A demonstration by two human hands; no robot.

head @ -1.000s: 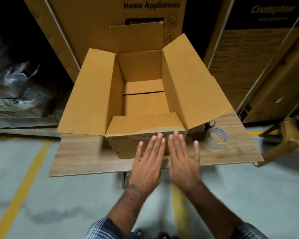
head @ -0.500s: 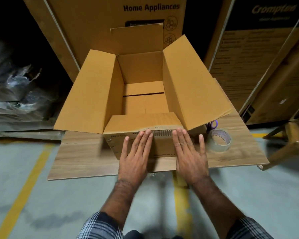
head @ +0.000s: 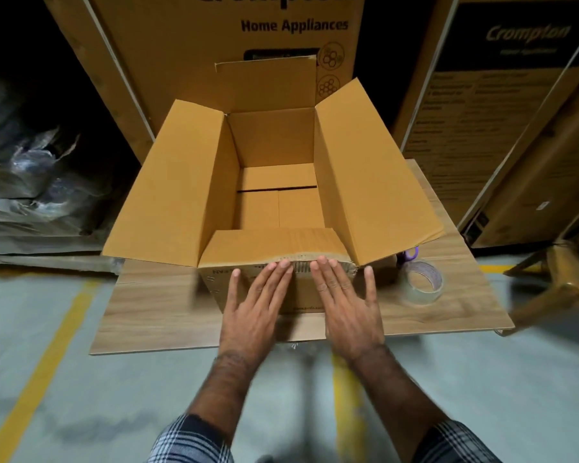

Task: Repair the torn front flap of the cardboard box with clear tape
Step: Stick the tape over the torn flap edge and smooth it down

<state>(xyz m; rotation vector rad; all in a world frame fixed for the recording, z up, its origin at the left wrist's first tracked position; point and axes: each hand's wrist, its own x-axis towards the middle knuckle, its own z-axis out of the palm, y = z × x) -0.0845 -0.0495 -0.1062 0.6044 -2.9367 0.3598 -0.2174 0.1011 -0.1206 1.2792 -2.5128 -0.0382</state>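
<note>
An open cardboard box (head: 178, 195) stands on a small wooden table (head: 154, 315), all its flaps up or out. Its front flap (head: 268, 243) folds inward; the fold line shows a ragged tear with corrugation exposed between my fingertips. My left hand (head: 258, 305) and my right hand (head: 346, 302) lie flat against the box's front wall, fingers spread, fingertips at the torn fold. Neither hand holds anything. A roll of clear tape (head: 422, 285) sits on the table to the right of the box, a hand's width from my right hand.
Purple-handled scissors (head: 410, 255) peek out behind the tape roll, mostly hidden by the box's right flap. Large printed cartons (head: 214, 45) stand behind the table. A wooden stool (head: 562, 282) is at the right, plastic-wrapped bundles (head: 30, 168) at the left. Yellow lines mark the floor.
Both hands have moved forward from below the table edge onto the box's front wall and spread slightly apart. The view has shifted closer to the box.
</note>
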